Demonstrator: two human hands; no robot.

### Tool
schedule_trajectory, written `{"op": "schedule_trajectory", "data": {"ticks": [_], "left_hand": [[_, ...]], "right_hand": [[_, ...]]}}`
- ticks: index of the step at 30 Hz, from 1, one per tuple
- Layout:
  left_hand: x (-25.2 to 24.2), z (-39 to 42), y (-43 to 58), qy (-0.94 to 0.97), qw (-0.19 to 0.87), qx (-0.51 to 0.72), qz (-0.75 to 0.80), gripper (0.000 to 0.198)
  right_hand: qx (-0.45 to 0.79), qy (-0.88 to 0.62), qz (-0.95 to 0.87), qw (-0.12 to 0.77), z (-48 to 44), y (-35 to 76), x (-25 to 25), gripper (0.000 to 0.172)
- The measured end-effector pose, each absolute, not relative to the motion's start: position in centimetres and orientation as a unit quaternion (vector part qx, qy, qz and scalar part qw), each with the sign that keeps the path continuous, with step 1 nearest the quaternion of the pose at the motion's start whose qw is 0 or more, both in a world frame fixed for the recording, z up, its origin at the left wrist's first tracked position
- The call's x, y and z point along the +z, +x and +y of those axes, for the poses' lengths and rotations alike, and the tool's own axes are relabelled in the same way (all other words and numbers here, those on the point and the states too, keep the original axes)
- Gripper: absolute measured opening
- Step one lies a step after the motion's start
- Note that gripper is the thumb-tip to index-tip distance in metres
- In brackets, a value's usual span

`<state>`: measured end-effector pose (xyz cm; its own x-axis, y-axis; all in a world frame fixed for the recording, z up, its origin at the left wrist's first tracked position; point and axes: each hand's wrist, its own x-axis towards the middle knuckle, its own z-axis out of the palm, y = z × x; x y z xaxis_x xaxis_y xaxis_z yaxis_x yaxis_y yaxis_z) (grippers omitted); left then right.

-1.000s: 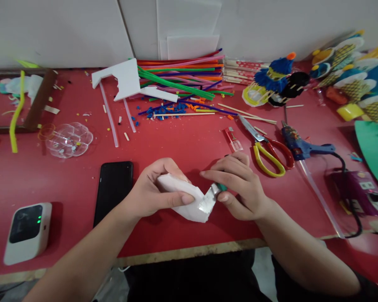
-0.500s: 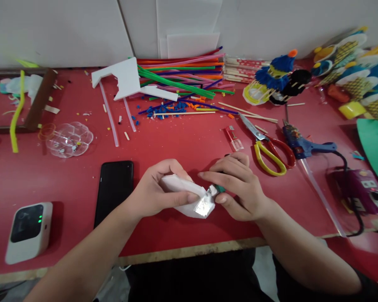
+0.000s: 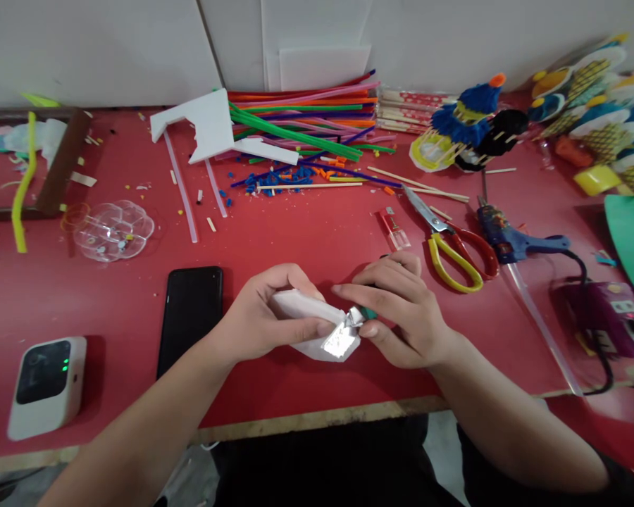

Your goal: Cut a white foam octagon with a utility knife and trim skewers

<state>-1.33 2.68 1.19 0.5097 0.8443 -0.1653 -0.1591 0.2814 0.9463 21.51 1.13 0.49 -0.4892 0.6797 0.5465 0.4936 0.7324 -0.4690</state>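
Note:
My left hand [image 3: 264,317] is closed around a chunk of white foam [image 3: 317,327] just above the red table [image 3: 306,239], thumb pressed on its top. My right hand [image 3: 399,310] grips a craft knife with a green handle [image 3: 368,313]. Its metal blade [image 3: 351,318] lies against the right end of the foam, where a cut face glints. Both hands sit near the table's front edge.
A black phone [image 3: 190,313] lies left of my hands, a white device with green lights [image 3: 45,384] further left. Scissors [image 3: 446,243], a blue glue gun [image 3: 512,239] with cord, a lighter [image 3: 394,229], coloured straws [image 3: 301,123], a foam offcut [image 3: 206,130] and craft figures [image 3: 470,123] fill the back.
The foam piece has turned slightly in my left hand and the blade has moved a little along its right end. The view has tilted slightly.

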Motion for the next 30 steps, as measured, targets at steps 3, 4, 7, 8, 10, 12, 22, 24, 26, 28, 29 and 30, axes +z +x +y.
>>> {"op": "schedule_trajectory", "data": {"ticks": [3,4,7,8,10,12,22,24,26,28,29,30], "left_hand": [[1.26,2.74,-1.55,0.464,0.747,0.347,0.326,0.033],[1.29,2.76,-1.64,0.459,0.752,0.347,0.323,0.033],[1.35,2.81,-1.79,0.457,0.753,0.345,0.323,0.032],[1.34,2.83,-1.79,0.461,0.752,0.343,0.324,0.032],[1.3,2.86,-1.69,0.471,0.747,0.341,0.323,0.031],[1.22,2.86,-1.54,0.48,0.741,0.339,0.325,0.029],[1.23,2.87,-1.46,0.485,0.743,0.326,0.327,0.029],[1.28,2.89,-1.39,0.498,0.731,0.326,0.333,0.028],[1.34,2.92,-1.27,0.506,0.716,0.329,0.35,0.028],[1.42,2.94,-1.15,0.504,0.7,0.337,0.378,0.028],[1.46,2.94,-1.09,0.502,0.691,0.341,0.392,0.029],[1.5,2.93,-1.05,0.503,0.682,0.345,0.403,0.03]], "right_hand": [[0.126,-0.343,-0.854,0.369,1.32,21.74,0.61,0.039],[0.125,-0.346,-0.854,0.367,1.37,21.82,0.63,0.04],[0.125,-0.352,-0.854,0.362,1.45,21.92,0.56,0.04],[0.126,-0.351,-0.854,0.363,1.44,21.9,0.5,0.04],[0.126,-0.348,-0.855,0.365,1.38,21.8,0.37,0.039],[0.127,-0.343,-0.857,0.363,1.3,21.7,0.29,0.039],[0.132,-0.337,-0.86,0.36,1.56,21.98,0.5,0.04],[0.128,-0.337,-0.863,0.355,1.63,22.0,0.44,0.039],[0.128,-0.334,-0.861,0.361,1.68,22.0,0.37,0.038],[0.139,-0.328,-0.848,0.392,1.69,21.96,0.33,0.041],[0.143,-0.328,-0.838,0.412,1.68,21.93,0.33,0.045],[0.143,-0.333,-0.827,0.429,1.65,21.87,0.35,0.049]]}}
